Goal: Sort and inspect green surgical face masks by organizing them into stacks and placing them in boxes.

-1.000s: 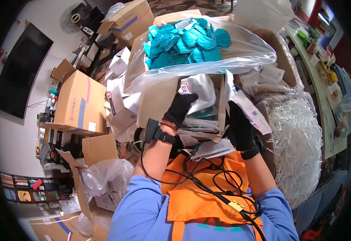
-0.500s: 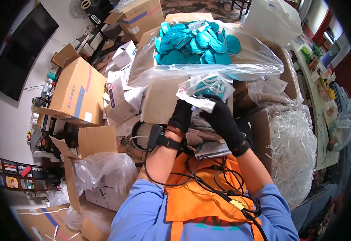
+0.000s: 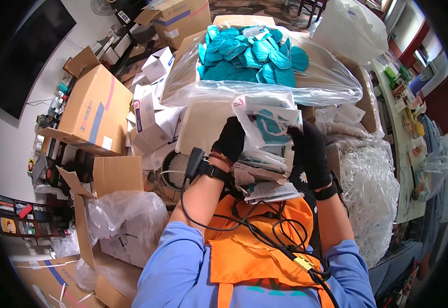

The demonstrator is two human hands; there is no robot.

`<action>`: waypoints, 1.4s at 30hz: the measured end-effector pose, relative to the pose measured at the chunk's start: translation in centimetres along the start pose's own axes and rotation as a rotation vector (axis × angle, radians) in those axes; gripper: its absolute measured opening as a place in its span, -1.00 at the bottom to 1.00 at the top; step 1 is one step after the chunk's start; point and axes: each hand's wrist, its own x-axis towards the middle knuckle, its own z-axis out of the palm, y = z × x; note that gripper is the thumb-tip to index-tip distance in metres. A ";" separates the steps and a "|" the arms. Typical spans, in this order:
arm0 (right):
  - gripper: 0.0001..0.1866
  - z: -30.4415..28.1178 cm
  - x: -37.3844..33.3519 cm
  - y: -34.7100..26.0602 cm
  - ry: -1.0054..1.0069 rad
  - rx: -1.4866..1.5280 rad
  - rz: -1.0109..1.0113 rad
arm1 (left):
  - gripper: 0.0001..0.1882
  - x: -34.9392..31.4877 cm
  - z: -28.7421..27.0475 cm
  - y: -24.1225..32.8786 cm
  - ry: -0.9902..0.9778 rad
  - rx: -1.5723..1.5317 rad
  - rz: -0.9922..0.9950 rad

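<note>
one clear packet with something teal inside sits between two black-gloved hands: the right hand pinches its right edge; the left hand meets its left edge, grip unclear. beyond: one box, many teal pads.

Pkt is glossy plastic, gloves matt cloth, ctn matt cardbd.

Layout around the central carton

- Pieces: lying in it.
- Pouch: hanging before it, between left hand and right hand.
- Small boxes: lying to its left; shipping carton standing farther left.
- Strips: lying before it, rightward; table standing farther right.
</note>
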 end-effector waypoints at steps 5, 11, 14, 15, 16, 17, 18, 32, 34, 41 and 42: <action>-0.68 0.1 0.5 -1.1 -0.014 0.010 0.136 | -0.71 0.6 -1.1 -0.1 -0.141 0.382 0.294; -0.70 1.1 0.9 0.1 -0.036 0.236 0.006 | -0.53 0.6 -0.9 -2.1 -0.284 -0.323 -0.212; -0.76 0.3 1.2 2.0 0.093 0.114 -0.037 | -0.65 1.1 -2.1 0.2 -0.520 0.135 -0.046; -0.79 0.0 1.2 2.2 0.131 -0.061 -0.142 | -0.64 1.6 -2.3 -0.3 -0.534 0.313 0.171; -0.81 -0.1 1.2 2.3 0.169 -0.236 -0.249 | -0.63 1.3 -2.2 -0.9 -0.434 0.121 0.209; -0.83 -0.2 1.0 2.1 0.215 -0.141 -0.234 | -0.62 0.9 -2.1 -1.4 -0.345 -0.064 0.266; -0.85 -0.3 0.7 0.9 0.268 -0.052 -0.212 | -0.62 1.2 -2.3 -0.6 -0.262 -0.435 0.090; -0.81 1.0 0.1 2.6 0.040 -0.661 -0.407 | -0.78 -1.1 -3.1 2.3 0.107 0.494 0.226; -0.84 0.7 0.2 2.5 0.064 -0.378 -0.426 | -0.78 -1.1 -3.1 2.8 0.106 0.491 0.301; -0.89 -1.7 -0.2 1.7 -0.037 -0.407 -0.441 | -0.60 -1.5 -1.9 3.3 0.212 0.292 0.138; -0.89 -1.9 -0.8 1.7 -0.061 -0.408 -0.414 | -0.53 -1.9 -1.7 3.5 0.218 0.201 0.105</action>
